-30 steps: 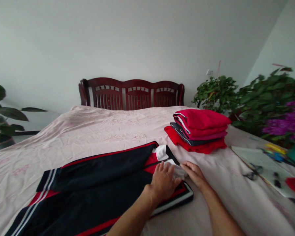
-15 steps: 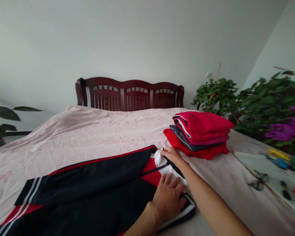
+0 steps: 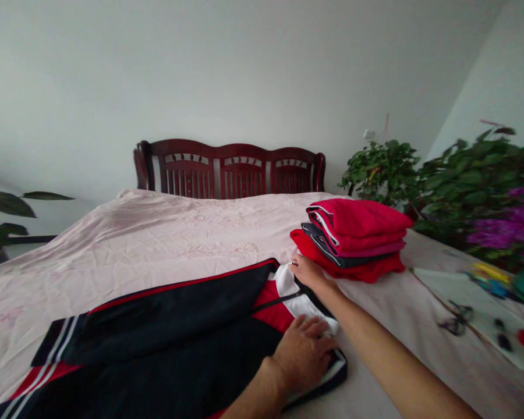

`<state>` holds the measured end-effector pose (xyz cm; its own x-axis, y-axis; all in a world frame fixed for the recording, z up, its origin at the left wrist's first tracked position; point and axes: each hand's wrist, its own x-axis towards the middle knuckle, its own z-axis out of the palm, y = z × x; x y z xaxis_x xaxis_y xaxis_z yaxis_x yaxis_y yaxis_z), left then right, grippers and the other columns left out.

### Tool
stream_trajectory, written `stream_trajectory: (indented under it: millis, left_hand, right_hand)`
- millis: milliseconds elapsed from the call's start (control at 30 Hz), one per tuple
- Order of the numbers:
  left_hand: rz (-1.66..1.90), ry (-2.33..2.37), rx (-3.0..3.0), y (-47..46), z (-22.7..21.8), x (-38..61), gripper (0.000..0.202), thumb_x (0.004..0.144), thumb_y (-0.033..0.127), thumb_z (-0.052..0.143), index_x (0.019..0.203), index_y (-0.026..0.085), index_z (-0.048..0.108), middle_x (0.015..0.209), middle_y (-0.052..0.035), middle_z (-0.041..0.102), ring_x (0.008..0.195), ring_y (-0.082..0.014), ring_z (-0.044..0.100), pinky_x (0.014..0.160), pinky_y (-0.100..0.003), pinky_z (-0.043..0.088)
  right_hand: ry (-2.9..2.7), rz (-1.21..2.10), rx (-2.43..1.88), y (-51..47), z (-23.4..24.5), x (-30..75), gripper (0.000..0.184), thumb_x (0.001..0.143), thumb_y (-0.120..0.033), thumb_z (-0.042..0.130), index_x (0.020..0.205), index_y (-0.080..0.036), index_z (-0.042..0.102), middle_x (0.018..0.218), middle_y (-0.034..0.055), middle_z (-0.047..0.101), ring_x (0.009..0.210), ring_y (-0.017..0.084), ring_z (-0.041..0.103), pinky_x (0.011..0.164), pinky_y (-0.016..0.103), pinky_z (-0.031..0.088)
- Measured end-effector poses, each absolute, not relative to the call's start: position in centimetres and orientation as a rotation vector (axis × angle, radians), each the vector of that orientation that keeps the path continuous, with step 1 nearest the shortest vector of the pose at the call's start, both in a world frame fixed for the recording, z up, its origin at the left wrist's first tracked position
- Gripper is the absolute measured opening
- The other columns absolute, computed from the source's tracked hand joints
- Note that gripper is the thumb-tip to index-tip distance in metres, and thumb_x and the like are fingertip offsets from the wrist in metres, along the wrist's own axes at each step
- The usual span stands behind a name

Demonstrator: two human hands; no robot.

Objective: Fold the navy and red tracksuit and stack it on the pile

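Observation:
A dark navy zip jacket [image 3: 170,326] with red panels, white stripes and a white collar lies spread on the bed, its collar end to the right. My left hand [image 3: 303,352] rests on the near side of the collar area, palm down and fingers stretched out. Farther up, my right hand [image 3: 308,271] pinches the far edge of the white collar [image 3: 287,280], with the fingertips partly hidden. Just behind my right hand stands a stack of folded clothes [image 3: 360,224], mostly red with a dark grey piece in it.
A pale pink sheet [image 3: 192,233] covers the bed, with a dark wooden headboard [image 3: 240,169] behind. On the right lie eyeglasses [image 3: 456,319] and a pale board [image 3: 445,285] with small items. Leafy plants [image 3: 384,171] and purple flowers [image 3: 506,224] stand beyond.
My right hand has slid slightly to the right along the collar, and the white collar looks flatter. My left hand has shifted a little right and down, staying on the jacket.

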<state>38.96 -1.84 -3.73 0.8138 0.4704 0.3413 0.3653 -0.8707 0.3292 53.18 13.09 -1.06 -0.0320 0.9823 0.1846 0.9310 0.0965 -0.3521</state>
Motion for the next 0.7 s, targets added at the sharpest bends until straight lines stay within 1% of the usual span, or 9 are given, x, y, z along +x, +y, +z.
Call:
stream_trajectory:
  millis: [67, 133, 233, 367, 433, 500, 567, 633, 700]
  left_hand:
    - [0.624, 0.638, 2.784, -1.9, -3.9, 39.1, 0.036, 0.097, 0.033, 0.045, 0.128, 0.026, 0.060, 0.143, -0.0060, 0.054, 0.135, -0.0241, 0.045, 0.116, -0.044, 0.031]
    - [0.643, 0.648, 2.810, -2.1, -4.1, 39.4, 0.039, 0.097, 0.034, 0.044, 0.132, 0.024, 0.058, 0.145, -0.0081, 0.053, 0.136, -0.0254, 0.045, 0.117, -0.044, 0.032]
    - [0.623, 0.676, 2.849, -2.8, -4.3, 39.6, 0.042, 0.097, 0.033, 0.044, 0.135, 0.021, 0.056, 0.146, -0.0121, 0.052, 0.139, -0.0282, 0.043, 0.117, -0.046, 0.032]
    - [0.487, 0.715, 2.820, -4.7, -3.6, 38.4, 0.048, 0.097, 0.039, 0.046, 0.141, 0.021, 0.051, 0.158, -0.0165, 0.035, 0.144, -0.0345, 0.035, 0.115, -0.051, 0.036]
    - [0.432, 0.650, 2.770, -6.1, -2.4, 36.8, 0.052, 0.096, 0.044, 0.046, 0.144, 0.022, 0.048, 0.157, -0.0152, 0.038, 0.145, -0.0342, 0.034, 0.115, -0.051, 0.037]
    - [0.416, 0.571, 2.706, -7.5, -0.9, 34.7, 0.054, 0.097, 0.045, 0.046, 0.146, 0.024, 0.045, 0.154, -0.0123, 0.044, 0.144, -0.0299, 0.037, 0.116, -0.045, 0.036]
    - [0.414, 0.578, 2.651, -8.7, 0.9, 32.0, 0.053, 0.096, 0.042, 0.049, 0.147, 0.026, 0.045, 0.153, -0.0090, 0.046, 0.144, -0.0259, 0.038, 0.118, -0.040, 0.035]
    - [0.404, 0.686, 2.634, -9.5, 2.4, 28.9, 0.050, 0.095, 0.037, 0.053, 0.145, 0.030, 0.047, 0.154, -0.0063, 0.046, 0.145, -0.0254, 0.036, 0.118, -0.041, 0.034]
    - [0.391, 0.849, 2.638, -9.7, 3.4, 25.6, 0.049, 0.094, 0.031, 0.055, 0.142, 0.032, 0.051, 0.153, -0.0039, 0.048, 0.145, -0.0252, 0.036, 0.119, -0.045, 0.033]
  right_hand:
    - [-2.130, 0.148, -1.758, 11.6, -0.7, 52.2, 0.043, 0.093, -0.033, 0.045, 0.130, -0.019, 0.060, 0.133, 0.0114, 0.063, 0.124, 0.020, 0.056, 0.103, 0.030, 0.042]
    - [-2.266, 0.124, -1.646, 9.8, -1.3, 51.6, 0.051, 0.092, -0.033, 0.046, 0.141, -0.019, 0.052, 0.149, 0.0102, 0.050, 0.140, 0.020, 0.040, 0.114, 0.032, 0.031]
    - [-2.407, 0.094, -1.607, 7.7, -3.2, 52.0, 0.056, 0.093, -0.032, 0.045, 0.148, -0.019, 0.044, 0.159, 0.0090, 0.035, 0.149, 0.022, 0.024, 0.121, 0.039, 0.020]
    - [-2.383, 0.012, -1.754, 7.5, -4.9, 53.7, 0.058, 0.097, -0.034, 0.036, 0.152, -0.017, 0.036, 0.161, 0.0124, 0.031, 0.147, 0.026, 0.029, 0.118, 0.046, 0.027]
    - [-2.365, -0.066, -1.789, 7.8, -5.0, 54.4, 0.054, 0.097, -0.033, 0.037, 0.149, -0.019, 0.042, 0.159, 0.0104, 0.036, 0.145, 0.024, 0.034, 0.117, 0.042, 0.031]
    - [-2.352, -0.116, -1.791, 7.9, -4.6, 54.9, 0.047, 0.094, -0.026, 0.039, 0.139, -0.022, 0.054, 0.153, 0.0080, 0.045, 0.141, 0.021, 0.041, 0.115, 0.036, 0.034]
    - [-2.300, -0.147, -1.823, 7.6, -3.9, 55.1, 0.044, 0.093, -0.023, 0.039, 0.131, -0.020, 0.061, 0.146, 0.0107, 0.054, 0.135, 0.023, 0.049, 0.112, 0.036, 0.037]
    - [-2.197, -0.199, -1.888, 6.9, -3.1, 54.9, 0.045, 0.096, -0.027, 0.035, 0.132, -0.015, 0.059, 0.139, 0.0173, 0.058, 0.131, 0.028, 0.052, 0.109, 0.043, 0.039]
    - [-2.115, -0.269, -1.900, 5.9, -2.6, 54.3, 0.050, 0.099, -0.033, 0.030, 0.139, -0.012, 0.052, 0.140, 0.0200, 0.056, 0.134, 0.031, 0.047, 0.109, 0.049, 0.037]
